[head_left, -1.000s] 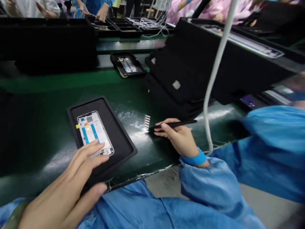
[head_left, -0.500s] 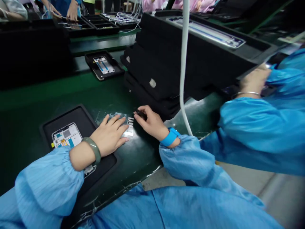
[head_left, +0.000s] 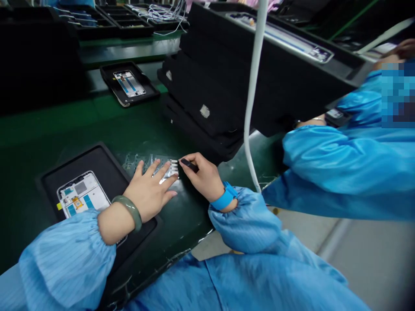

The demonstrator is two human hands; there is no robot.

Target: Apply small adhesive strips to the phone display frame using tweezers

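Note:
My left hand (head_left: pixel 151 190) lies with its fingers spread over a clear plastic sheet (head_left: pixel 129 163) on the green table. Small light strips (head_left: pixel 174 166) show at the sheet's right end. Beside them, my right hand (head_left: pixel 202 175) pinches a slim black tool (head_left: pixel 189 164), its tip close to the strips. Under my left wrist and sleeve sits a black tray (head_left: pixel 106 162), holding a white-framed device part (head_left: pixel 94 188) with blue strips and a yellow tab. My forearm hides the lower portion of that part.
Black trays (head_left: pixel 220 77) are stacked behind my right hand, and a white cable (head_left: pixel 253 77) hangs before them. Farther back lies a small tray (head_left: pixel 145 73) with another device part. At right, a person's blue sleeve (head_left: pixel 324 160) reaches beside the stack.
The view has shifted slightly. The black tool now shows more plainly between my right fingers, beside the strips. The other person's hand at right has moved mostly behind the trays.

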